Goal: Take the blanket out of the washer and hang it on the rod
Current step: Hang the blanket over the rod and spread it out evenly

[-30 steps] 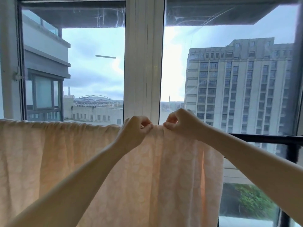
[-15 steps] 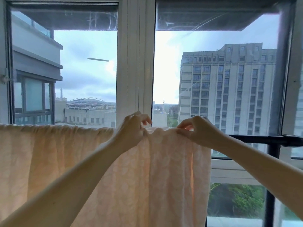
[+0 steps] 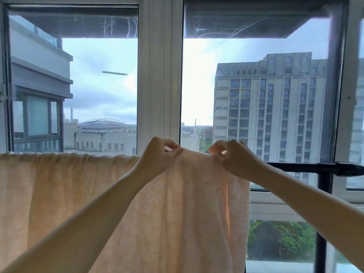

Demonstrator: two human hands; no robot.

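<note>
Tall white-framed windows [image 3: 160, 75] fill the far wall, with a grey tower block [image 3: 266, 115] and cloudy sky beyond the glass. Across them hangs the thin, pale peach patterned blanket [image 3: 88, 203], draped over the black metal rod [image 3: 299, 166]. Its top fold is gathered along the rod from the left edge of view to just right of centre, and the cloth falls straight down below.

The left hand [image 3: 157, 160] and right hand [image 3: 235, 160] are both up at that fold, near each other. The left fingers [image 3: 174, 150] are curled in narrow and pinch the cloth near the middle of the view. The right fingers [image 3: 215, 150] pinch it near the blanket's right end. The stretch between them is lifted into a small hump. Further right the rod runs bare to a black upright post [image 3: 323, 223].

I would judge the task nearly finished: the blanket is out of the washer and over the rod. What seems left is spreading the bunched right end along the bare part. No washer, basket or other container is in view.
</note>
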